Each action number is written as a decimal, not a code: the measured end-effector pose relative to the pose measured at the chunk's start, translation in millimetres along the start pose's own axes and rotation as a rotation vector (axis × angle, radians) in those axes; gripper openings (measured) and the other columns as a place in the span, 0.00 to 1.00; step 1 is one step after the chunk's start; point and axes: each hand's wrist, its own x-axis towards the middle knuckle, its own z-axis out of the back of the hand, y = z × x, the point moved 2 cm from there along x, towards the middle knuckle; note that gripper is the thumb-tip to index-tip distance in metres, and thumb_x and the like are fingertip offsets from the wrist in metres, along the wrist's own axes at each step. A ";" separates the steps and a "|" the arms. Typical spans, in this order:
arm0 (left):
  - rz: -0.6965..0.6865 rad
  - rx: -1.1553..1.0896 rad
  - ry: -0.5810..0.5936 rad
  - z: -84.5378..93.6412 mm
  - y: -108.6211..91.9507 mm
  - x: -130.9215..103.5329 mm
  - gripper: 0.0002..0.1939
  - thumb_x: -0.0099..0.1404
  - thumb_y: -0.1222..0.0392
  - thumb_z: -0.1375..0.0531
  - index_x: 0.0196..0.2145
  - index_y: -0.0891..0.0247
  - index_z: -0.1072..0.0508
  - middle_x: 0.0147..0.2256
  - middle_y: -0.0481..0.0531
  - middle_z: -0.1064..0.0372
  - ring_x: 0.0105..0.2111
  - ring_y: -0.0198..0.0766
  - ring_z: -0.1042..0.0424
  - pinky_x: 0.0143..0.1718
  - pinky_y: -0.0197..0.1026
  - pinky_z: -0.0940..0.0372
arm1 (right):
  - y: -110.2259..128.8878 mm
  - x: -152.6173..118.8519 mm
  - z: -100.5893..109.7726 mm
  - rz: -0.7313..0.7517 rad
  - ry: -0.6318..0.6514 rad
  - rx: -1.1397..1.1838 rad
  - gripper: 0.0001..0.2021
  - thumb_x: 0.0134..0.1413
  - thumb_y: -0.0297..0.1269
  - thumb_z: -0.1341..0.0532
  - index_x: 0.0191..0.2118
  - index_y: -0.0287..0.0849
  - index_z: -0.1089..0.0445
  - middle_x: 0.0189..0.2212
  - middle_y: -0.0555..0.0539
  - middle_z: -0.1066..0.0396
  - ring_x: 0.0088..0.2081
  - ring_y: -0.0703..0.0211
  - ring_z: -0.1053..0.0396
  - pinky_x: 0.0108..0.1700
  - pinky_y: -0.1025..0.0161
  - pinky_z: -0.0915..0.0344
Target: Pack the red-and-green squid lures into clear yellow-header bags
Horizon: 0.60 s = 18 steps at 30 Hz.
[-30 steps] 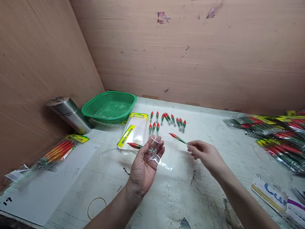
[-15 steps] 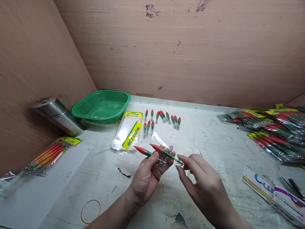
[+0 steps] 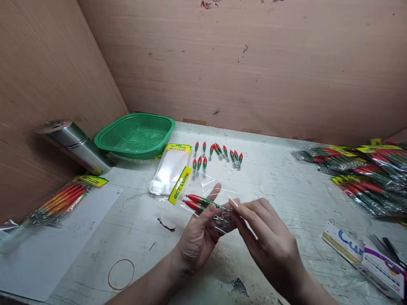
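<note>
My left hand (image 3: 202, 231) supports a clear bag with a yellow header card (image 3: 180, 185), its thumb pressed over it. Two red and green lures (image 3: 203, 203) lie side by side at the bag, red tips pointing left toward the header. The fingertips of my right hand (image 3: 265, 237) pinch at the hook ends of the lures and the bag's edge. Farther back, several small red and green lures (image 3: 218, 151) lie in loose groups beside a stack of clear bags (image 3: 171, 171) with yellow headers.
A green basket (image 3: 136, 137) and a steel flask (image 3: 74, 146) stand at the back left. Packed orange lures (image 3: 63, 201) lie on a white sheet at left. Packed lures (image 3: 372, 188) are piled at right, near a small box (image 3: 362, 258). A rubber band (image 3: 121, 274) lies in front.
The upper lure has moved left and lies closely alongside the other. My right hand has come in against my left, and the header card has shifted slightly right.
</note>
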 end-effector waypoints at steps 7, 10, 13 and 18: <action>0.005 -0.151 -0.004 1.2 -9.1 4.9 0.26 0.65 0.50 0.42 0.57 0.63 0.36 0.49 0.63 0.29 0.47 0.49 0.28 0.52 0.52 0.37 | -43.6 21.9 15.3 -0.267 -0.003 0.244 0.06 0.59 0.29 0.43 0.40 0.42 0.31 0.34 0.47 0.29 0.35 0.60 0.32 0.36 0.63 0.34; -0.006 -0.198 -0.027 1.2 -13.7 6.5 0.20 0.68 0.55 0.46 0.54 0.66 0.32 0.51 0.62 0.31 0.51 0.49 0.31 0.53 0.47 0.36 | -113.9 32.5 3.5 -0.810 -0.085 -0.026 0.06 0.56 0.35 0.43 0.36 0.40 0.31 0.32 0.47 0.28 0.33 0.60 0.31 0.36 0.63 0.35; 0.020 -0.214 -0.022 1.0 -14.5 6.9 0.18 0.69 0.56 0.48 0.51 0.68 0.29 0.52 0.61 0.31 0.52 0.47 0.31 0.53 0.45 0.36 | -166.5 41.6 -26.4 -0.969 0.066 -0.121 0.05 0.47 0.33 0.37 0.25 0.39 0.32 0.23 0.47 0.30 0.27 0.58 0.33 0.30 0.64 0.41; 0.056 -0.213 0.005 0.7 -13.4 6.6 0.18 0.68 0.56 0.47 0.49 0.69 0.27 0.51 0.61 0.30 0.51 0.46 0.30 0.52 0.44 0.35 | -188.1 41.4 -60.1 -1.010 0.129 -0.242 0.10 0.45 0.35 0.36 0.21 0.42 0.38 0.23 0.47 0.32 0.27 0.57 0.36 0.26 0.65 0.49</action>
